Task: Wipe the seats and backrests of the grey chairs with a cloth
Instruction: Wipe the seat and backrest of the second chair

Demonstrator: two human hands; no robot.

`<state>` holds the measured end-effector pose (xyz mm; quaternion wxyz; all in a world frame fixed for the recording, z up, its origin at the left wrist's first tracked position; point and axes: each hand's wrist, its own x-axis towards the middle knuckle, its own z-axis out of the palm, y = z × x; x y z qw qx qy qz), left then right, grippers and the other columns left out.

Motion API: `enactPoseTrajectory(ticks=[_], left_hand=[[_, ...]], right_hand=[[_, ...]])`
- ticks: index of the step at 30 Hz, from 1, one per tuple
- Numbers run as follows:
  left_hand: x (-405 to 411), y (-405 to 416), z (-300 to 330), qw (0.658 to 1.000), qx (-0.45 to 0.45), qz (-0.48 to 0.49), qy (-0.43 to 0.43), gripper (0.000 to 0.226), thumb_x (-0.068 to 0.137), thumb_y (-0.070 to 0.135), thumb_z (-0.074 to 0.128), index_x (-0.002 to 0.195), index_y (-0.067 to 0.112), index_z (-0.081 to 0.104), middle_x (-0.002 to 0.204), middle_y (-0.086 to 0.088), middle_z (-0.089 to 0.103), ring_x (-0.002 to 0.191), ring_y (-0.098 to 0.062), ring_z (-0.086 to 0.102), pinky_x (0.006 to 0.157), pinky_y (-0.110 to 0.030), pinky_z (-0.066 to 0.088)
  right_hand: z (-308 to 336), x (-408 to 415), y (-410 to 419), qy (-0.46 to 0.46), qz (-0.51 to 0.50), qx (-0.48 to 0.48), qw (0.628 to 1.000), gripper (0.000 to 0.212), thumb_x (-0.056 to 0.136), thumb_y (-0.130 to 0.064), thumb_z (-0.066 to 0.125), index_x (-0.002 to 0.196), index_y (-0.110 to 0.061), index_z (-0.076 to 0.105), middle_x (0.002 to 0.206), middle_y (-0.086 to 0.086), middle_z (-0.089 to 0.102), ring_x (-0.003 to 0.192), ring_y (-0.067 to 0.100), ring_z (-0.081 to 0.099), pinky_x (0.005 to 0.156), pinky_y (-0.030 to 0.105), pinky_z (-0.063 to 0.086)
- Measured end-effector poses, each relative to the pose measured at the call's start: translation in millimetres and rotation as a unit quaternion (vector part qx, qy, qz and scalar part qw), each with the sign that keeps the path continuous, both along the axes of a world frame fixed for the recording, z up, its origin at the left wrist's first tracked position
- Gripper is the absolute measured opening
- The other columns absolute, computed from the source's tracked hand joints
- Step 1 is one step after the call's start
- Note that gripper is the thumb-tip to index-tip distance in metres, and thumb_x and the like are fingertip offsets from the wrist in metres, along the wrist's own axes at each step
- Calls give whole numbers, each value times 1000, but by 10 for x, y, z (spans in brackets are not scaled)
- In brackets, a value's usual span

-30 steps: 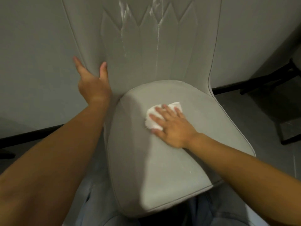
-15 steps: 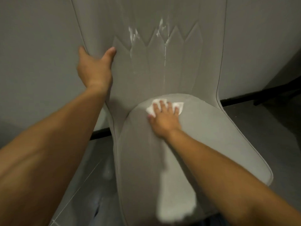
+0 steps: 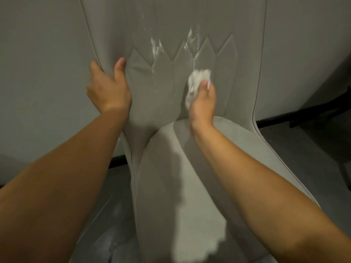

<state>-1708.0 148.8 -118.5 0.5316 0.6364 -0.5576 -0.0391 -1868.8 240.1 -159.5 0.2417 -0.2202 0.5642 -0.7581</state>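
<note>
A grey upholstered chair fills the view, its seat [image 3: 190,168] below and its stitched backrest [image 3: 167,25] upright behind. White streaks [image 3: 156,47] run down the middle of the backrest. My right hand [image 3: 203,99] is bunched around a crumpled white cloth [image 3: 197,78] and presses it against the lower backrest, just under the right-hand streak. My left hand [image 3: 108,88] grips the backrest's left edge, thumb on the front and fingers wrapped behind.
A pale grey wall [image 3: 38,73] stands right behind the chair, with a black skirting strip [image 3: 273,120] along the floor. Dark furniture legs [image 3: 322,111] sit at the far right on the grey floor [image 3: 296,149].
My right hand has lifted the cloth off the back of the seat and onto the lower backrest, bunching it. My left hand has kept its hold on the backrest's left edge.
</note>
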Motion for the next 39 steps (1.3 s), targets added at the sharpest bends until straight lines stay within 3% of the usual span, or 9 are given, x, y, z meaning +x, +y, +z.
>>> enactPoseTrajectory(ticks=[2,4,6,9,19,25,30,33,39], left_hand=[[2,8,-6,1000,-2,-2,4,68,84,68,48,112,7,53,97,-18,65,90,-41,56,72,-40,33],[-2,7,-10,1000,-4,-10,3,65,85,67,48,108,6,53,95,-19,65,88,-41,55,71,-41,32],[1,7,-9,1000,-7,-12,0,66,86,66,48,109,5,53,94,-21,65,88,-43,55,71,-42,32],[2,6,-31,1000,-20,-9,1,64,87,66,47,105,5,53,91,-21,64,85,-43,55,69,-42,34],[-53,-6,-68,999,-28,-10,20,63,88,65,46,108,6,54,82,-11,64,81,-39,56,64,-34,27],[-76,-11,-67,999,-32,-8,11,61,88,65,46,109,8,53,92,-18,66,84,-42,56,65,-36,30],[-68,-35,-84,999,-41,-10,3,61,89,64,44,106,6,52,82,-18,63,77,-43,54,61,-35,22],[-77,-18,-80,1000,-29,-10,-1,62,90,64,44,108,6,52,80,-18,63,77,-41,55,61,-34,24],[-65,-15,-74,1000,-28,-14,-2,61,90,63,44,105,4,50,84,-20,63,81,-43,55,64,-36,24]], right_hand=[[379,19,-155,74,-48,-95,992,38,104,-37,39,135,-22,56,116,-29,61,116,-10,54,104,22,39],[670,57,-374,245,-105,-145,953,47,104,-34,37,140,-9,53,140,-6,58,136,10,47,115,38,34],[783,186,-663,464,-116,-74,875,53,103,-35,36,147,-6,45,156,14,40,148,33,29,117,60,18],[559,338,-949,632,-74,78,768,62,102,-50,36,156,-20,31,165,11,20,153,36,7,118,62,1],[-964,345,-585,636,57,118,761,77,99,-57,32,158,-21,-3,167,3,-5,150,29,-23,119,55,-14],[-10,262,-1043,643,-34,50,764,67,101,-52,29,157,-15,24,164,17,17,151,39,1,117,61,-10],[1034,-16,-1329,716,-183,40,673,56,99,-53,36,143,-23,54,150,8,49,142,41,37,115,67,14],[1434,-286,-1310,702,-174,-17,690,46,97,-51,42,123,-26,70,126,2,68,123,34,60,103,64,35],[993,-541,-1114,718,-209,143,648,57,103,-55,21,153,-31,38,161,2,34,149,37,24,114,68,11]])
